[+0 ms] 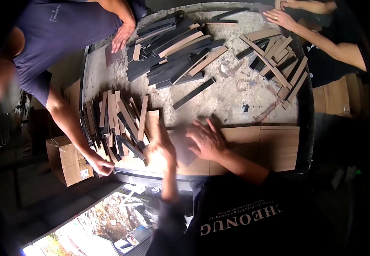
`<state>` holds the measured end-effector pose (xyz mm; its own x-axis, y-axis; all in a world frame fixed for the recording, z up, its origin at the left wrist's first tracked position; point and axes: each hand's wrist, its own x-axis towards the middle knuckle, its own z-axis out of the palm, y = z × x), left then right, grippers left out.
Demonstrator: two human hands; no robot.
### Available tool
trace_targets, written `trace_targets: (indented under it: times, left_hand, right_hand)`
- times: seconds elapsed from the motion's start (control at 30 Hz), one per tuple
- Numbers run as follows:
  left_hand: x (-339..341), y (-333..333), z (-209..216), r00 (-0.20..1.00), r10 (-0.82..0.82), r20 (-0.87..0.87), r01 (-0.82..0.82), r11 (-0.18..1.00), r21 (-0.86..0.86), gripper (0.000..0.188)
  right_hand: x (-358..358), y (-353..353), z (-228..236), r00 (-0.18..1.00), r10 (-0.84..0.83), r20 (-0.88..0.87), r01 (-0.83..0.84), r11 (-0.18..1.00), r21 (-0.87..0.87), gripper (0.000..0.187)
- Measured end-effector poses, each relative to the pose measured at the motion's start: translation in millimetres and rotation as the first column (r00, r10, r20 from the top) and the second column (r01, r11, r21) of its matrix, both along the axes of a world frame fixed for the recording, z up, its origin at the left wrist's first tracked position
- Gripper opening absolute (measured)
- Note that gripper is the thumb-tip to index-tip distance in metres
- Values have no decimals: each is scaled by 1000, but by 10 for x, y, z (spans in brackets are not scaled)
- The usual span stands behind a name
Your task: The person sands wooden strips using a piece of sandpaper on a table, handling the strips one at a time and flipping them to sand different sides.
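Note:
My left hand (163, 147) is smeared by motion beside the right edge of a heap of light and black wooden strips (121, 119). Its fingers cannot be made out clearly, nor whether they hold anything. A pale wooden piece (153, 117) stands out just behind that hand. To its right, my right hand (208, 140) has its fingers apart, over the board and beside a blurred grey-brown sheet (182, 147). The sheet lies between my two hands. Under my hands runs a flat light-brown board (236, 158) along the near edge of the table.
Larger piles of black and tan strips lie on the stained table (232, 94), at the back middle (172, 51) and far right (274, 59). A co-worker's hand (101, 165) touches the left heap. Another person's hand (281, 18) is at the far right. A cardboard box (67, 162) stands left.

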<state>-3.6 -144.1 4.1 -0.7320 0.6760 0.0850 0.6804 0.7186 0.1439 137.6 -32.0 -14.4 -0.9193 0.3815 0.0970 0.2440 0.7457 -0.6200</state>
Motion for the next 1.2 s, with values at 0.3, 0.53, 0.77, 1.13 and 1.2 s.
trace_targets:
  times: [0.3,0.53,0.77,1.13,1.2]
  left_hand:
    - [-540,209,-108,974,216,69,-224,962,156,40]
    - [-214,-151,348,-47,-858,512,-953,192,235,51]
    - [-1458,-758,597,920,-51,388,-235,720,653,38]
    - [-1376,-295,782,999,47,2,-43,897,439,27]
    - [-1116,-43,284,990,-56,127,13,949,316,24]
  right_hand:
    - [7,-57,5,997,25,-79,-20,998,62,45]
    - [4,37,32,998,24,-51,-20,998,68,46]
    - [-36,-50,47,997,43,-68,-38,997,73,48]
    - [18,-7,35,996,15,-86,-10,998,60,44]
    - [10,-18,12,997,26,-72,-22,998,63,44]
